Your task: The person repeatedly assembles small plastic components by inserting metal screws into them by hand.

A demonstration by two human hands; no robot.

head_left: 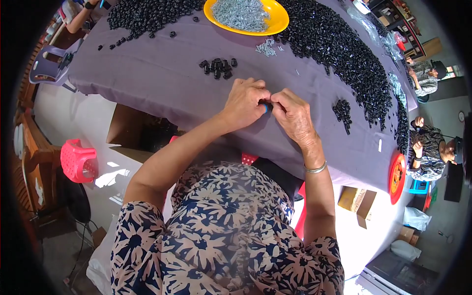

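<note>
Over the near side of the cloth-covered table, my left hand (246, 100) and my right hand (294, 114) meet at the fingertips. Both are closed in a pinch. A bit of something small and dark shows between them, mostly hidden by the fingers. A blue band or tip shows at my left thumb. Just beyond my left hand lies a small group of black cylindrical parts (217, 68). Another little cluster of black parts (342, 112) sits to the right of my right hand. Farther off, loose silver screws (266, 47) lie on the cloth.
A yellow plate (280, 18) heaped with screws stands at the far side. Large piles of black parts (339, 44) spread right and far left (142, 17). A red dish (396, 184) is at the right edge. Other people (427, 152) sit to the right.
</note>
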